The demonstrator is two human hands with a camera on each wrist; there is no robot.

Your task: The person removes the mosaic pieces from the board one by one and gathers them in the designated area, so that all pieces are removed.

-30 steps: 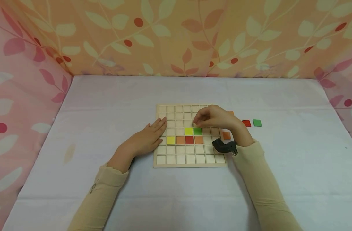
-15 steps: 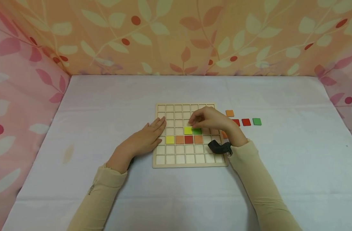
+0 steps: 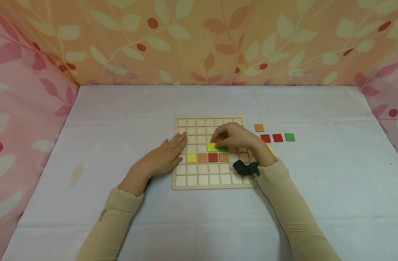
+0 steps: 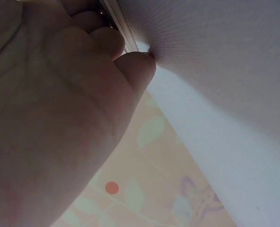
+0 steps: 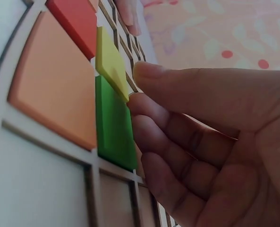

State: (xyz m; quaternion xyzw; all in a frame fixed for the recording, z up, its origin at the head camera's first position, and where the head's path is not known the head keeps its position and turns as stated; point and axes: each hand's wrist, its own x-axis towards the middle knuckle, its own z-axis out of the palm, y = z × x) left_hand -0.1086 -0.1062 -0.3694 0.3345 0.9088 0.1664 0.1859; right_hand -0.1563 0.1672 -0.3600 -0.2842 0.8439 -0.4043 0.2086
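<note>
A square wooden grid board (image 3: 203,169) lies on the table. My left hand (image 3: 163,159) rests flat over its left edge, fingers straight. My right hand (image 3: 239,137) is above the board with curled fingers, thumb and index finger at the edge of a yellow tile (image 5: 110,59). Beside that tile sits a green tile (image 5: 114,127), partly covered by the hand in the head view. In the row nearer me are another yellow tile (image 3: 191,158), an orange tile (image 3: 202,157), a red tile (image 3: 213,157) and a second orange tile (image 3: 223,157).
Right of the board lie loose tiles: an orange one (image 3: 259,127), two red ones (image 3: 277,137) and a green one (image 3: 290,137). My right forearm partly hides a yellow one (image 3: 270,149). A white cloth (image 3: 146,108) covers the table, with patterned fabric (image 3: 185,47) behind.
My right hand has shifted slightly left, from over the green tile to the yellow tile beside it. More loose tiles show past the forearm. My left hand stays on the board's edge.
</note>
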